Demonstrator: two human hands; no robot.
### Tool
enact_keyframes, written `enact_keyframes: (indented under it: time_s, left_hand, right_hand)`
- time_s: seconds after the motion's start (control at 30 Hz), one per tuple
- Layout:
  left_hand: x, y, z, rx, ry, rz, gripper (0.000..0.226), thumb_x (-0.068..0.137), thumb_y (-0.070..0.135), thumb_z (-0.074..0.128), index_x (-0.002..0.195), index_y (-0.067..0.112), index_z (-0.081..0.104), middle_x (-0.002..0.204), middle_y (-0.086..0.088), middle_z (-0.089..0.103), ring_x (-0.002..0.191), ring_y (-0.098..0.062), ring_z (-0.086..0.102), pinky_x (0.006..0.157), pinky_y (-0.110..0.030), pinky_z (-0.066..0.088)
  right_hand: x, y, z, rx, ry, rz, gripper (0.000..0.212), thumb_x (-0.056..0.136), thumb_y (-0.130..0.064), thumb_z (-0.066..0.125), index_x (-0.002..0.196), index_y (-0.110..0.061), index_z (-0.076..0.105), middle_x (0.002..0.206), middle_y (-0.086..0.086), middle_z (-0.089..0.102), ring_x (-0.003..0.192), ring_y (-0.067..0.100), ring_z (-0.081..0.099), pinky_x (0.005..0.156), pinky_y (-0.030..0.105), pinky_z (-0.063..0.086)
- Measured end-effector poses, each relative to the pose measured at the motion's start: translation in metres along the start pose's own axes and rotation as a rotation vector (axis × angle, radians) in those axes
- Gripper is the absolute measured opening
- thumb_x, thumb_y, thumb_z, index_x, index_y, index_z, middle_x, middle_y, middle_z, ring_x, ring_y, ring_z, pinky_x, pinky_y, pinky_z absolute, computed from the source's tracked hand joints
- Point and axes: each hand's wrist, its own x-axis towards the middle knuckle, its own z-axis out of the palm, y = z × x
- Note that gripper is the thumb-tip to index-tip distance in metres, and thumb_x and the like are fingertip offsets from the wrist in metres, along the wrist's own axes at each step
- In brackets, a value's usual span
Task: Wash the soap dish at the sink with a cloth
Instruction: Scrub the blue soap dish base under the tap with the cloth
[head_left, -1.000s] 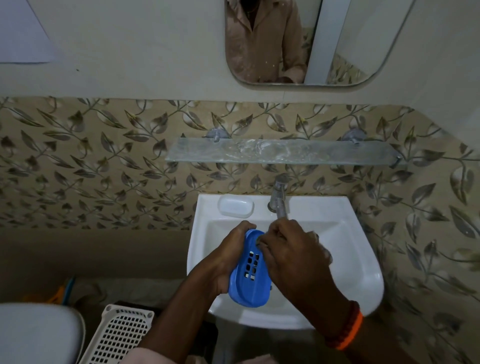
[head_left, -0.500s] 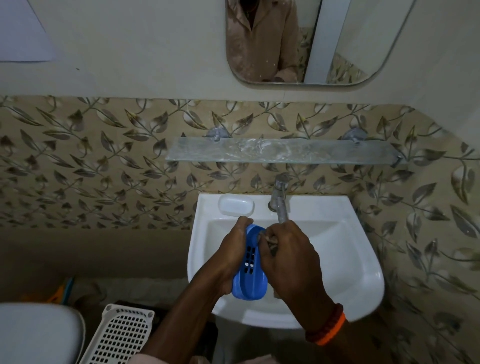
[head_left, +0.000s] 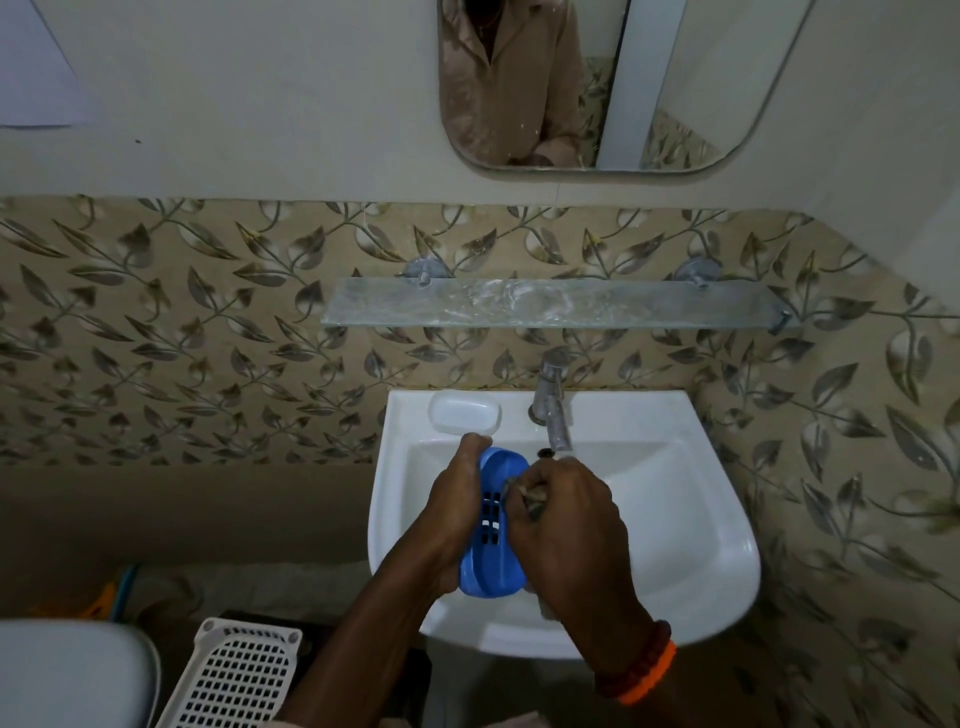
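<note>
A blue slotted soap dish (head_left: 491, 535) is held on edge over the white sink (head_left: 691, 551). My left hand (head_left: 452, 514) grips it from the left side. My right hand (head_left: 566, 530) presses a small grey-brown cloth (head_left: 527, 496) against the dish's inner face near the slots. Most of the cloth is hidden under my fingers. A metal tap (head_left: 550, 400) stands at the back of the sink, just beyond my right hand.
A white soap bar (head_left: 464, 413) lies on the sink's back left ledge. A glass shelf (head_left: 550, 304) hangs above the tap, a mirror (head_left: 587, 83) higher up. A white perforated basket (head_left: 234, 675) and a toilet lid (head_left: 67, 675) sit at lower left.
The dish has tilted more upright and shifted slightly towards the tap. My right hand has slid up and back along the dish with the cloth.
</note>
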Motion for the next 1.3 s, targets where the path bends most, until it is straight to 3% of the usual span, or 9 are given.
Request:
enact_keyframes:
  time_s: [0.2, 0.4, 0.63, 0.73, 0.9, 1.0, 1.1, 1.2, 1.3]
  left_hand:
    - [0.0, 0.012, -0.003, -0.12, -0.044, -0.006, 0.061, 0.091, 0.056, 0.046, 0.09, 0.0, 0.069, 0.073, -0.019, 0.065, 0.062, -0.028, 0.058, 0.063, -0.034, 0.049]
    - [-0.007, 0.003, 0.003, -0.036, -0.05, -0.059, 0.053, 0.092, 0.056, 0.045, 0.064, 0.017, 0.067, 0.061, -0.007, 0.065, 0.051, -0.018, 0.061, 0.052, -0.027, 0.052]
    - [-0.005, 0.018, 0.0, -0.128, -0.07, -0.002, 0.061, 0.093, 0.056, 0.043, 0.088, 0.002, 0.07, 0.072, -0.017, 0.066, 0.061, -0.026, 0.06, 0.064, -0.034, 0.05]
    - [-0.006, 0.012, 0.001, -0.038, -0.035, 0.018, 0.055, 0.092, 0.059, 0.043, 0.08, 0.01, 0.067, 0.066, -0.009, 0.064, 0.055, -0.02, 0.059, 0.058, -0.029, 0.049]
    - [-0.009, 0.003, 0.01, 0.048, -0.044, 0.049, 0.057, 0.097, 0.057, 0.038, 0.073, 0.018, 0.071, 0.065, -0.007, 0.072, 0.051, -0.014, 0.067, 0.046, -0.023, 0.054]
    - [-0.012, 0.001, 0.01, 0.09, -0.056, 0.081, 0.054, 0.099, 0.056, 0.039, 0.084, 0.016, 0.072, 0.066, -0.003, 0.075, 0.054, -0.011, 0.07, 0.047, -0.021, 0.054]
    - [-0.013, -0.006, 0.006, 0.113, -0.066, 0.082, 0.05, 0.1, 0.053, 0.042, 0.084, 0.02, 0.076, 0.069, 0.0, 0.077, 0.06, -0.009, 0.072, 0.052, -0.022, 0.056]
    - [-0.016, -0.009, 0.003, 0.113, -0.089, 0.135, 0.052, 0.099, 0.052, 0.044, 0.064, 0.034, 0.078, 0.065, 0.003, 0.076, 0.058, -0.006, 0.072, 0.054, -0.023, 0.056]
    - [-0.02, -0.009, 0.0, 0.119, -0.095, 0.204, 0.046, 0.086, 0.064, 0.049, 0.079, 0.03, 0.08, 0.077, 0.0, 0.079, 0.067, -0.01, 0.074, 0.065, -0.026, 0.053]
  right_hand:
    - [-0.035, 0.003, 0.003, -0.009, -0.139, -0.055, 0.013, 0.09, -0.037, 0.058, 0.09, -0.026, 0.053, 0.085, -0.009, 0.055, 0.063, 0.008, 0.061, 0.058, 0.021, 0.056]
    - [0.004, -0.009, -0.017, -0.133, -0.05, -0.091, 0.018, 0.094, -0.042, 0.053, 0.1, -0.024, 0.056, 0.098, -0.005, 0.051, 0.08, 0.01, 0.058, 0.078, 0.033, 0.056]
    - [-0.028, -0.004, -0.007, -0.178, -0.203, -0.123, 0.018, 0.093, -0.042, 0.054, 0.09, -0.034, 0.039, 0.085, -0.015, 0.039, 0.067, 0.003, 0.048, 0.058, 0.009, 0.034]
    - [-0.016, -0.006, -0.013, -0.209, -0.133, -0.151, 0.015, 0.095, -0.04, 0.052, 0.103, -0.027, 0.051, 0.095, -0.01, 0.042, 0.076, 0.005, 0.051, 0.068, 0.017, 0.044]
    - [0.009, -0.013, -0.028, -0.329, 0.094, -0.246, 0.014, 0.087, -0.025, 0.068, 0.095, -0.014, 0.064, 0.094, 0.003, 0.06, 0.072, 0.017, 0.062, 0.054, 0.031, 0.054]
    - [0.006, 0.001, -0.023, -0.355, 0.222, -0.489, 0.012, 0.081, -0.018, 0.073, 0.087, -0.009, 0.067, 0.083, 0.009, 0.064, 0.065, 0.019, 0.062, 0.051, 0.033, 0.056]
    - [0.004, 0.015, -0.017, -0.386, 0.228, -0.723, 0.013, 0.094, -0.01, 0.054, 0.091, -0.006, 0.067, 0.085, 0.01, 0.064, 0.075, 0.022, 0.061, 0.062, 0.036, 0.055]
    - [0.002, 0.021, -0.021, -0.306, 0.262, -0.658, 0.015, 0.096, -0.013, 0.056, 0.093, -0.005, 0.069, 0.087, 0.011, 0.065, 0.076, 0.021, 0.063, 0.061, 0.033, 0.056]
    - [-0.005, 0.02, -0.026, -0.155, 0.251, -0.536, 0.012, 0.093, -0.016, 0.065, 0.093, -0.004, 0.07, 0.088, 0.009, 0.066, 0.075, 0.017, 0.064, 0.062, 0.026, 0.058]
